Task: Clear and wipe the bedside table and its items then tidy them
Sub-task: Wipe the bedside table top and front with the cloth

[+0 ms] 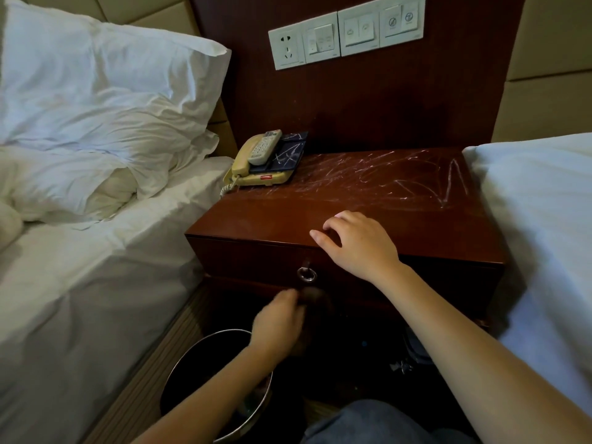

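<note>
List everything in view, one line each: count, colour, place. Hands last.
dark red-brown wooden bedside table: one, white scribbles across its top, between the beds
cream corded telephone: one, table's back left corner
pale grey remote control: one, on the telephone
dark blue flat tray: one, scribbled white, on the telephone, partly under the remote
silver metal ring pull: one, on the drawer front
round metal waste bin: one, on the floor beside the left bed
white-sheeted beds: two, either side of the table
white pillows: at least two, on the left bed
white wall switch panel: one row, above the table
right hand: resting on the table's front edge, empty
left hand: blurred, below the drawer; hold unclear
</note>
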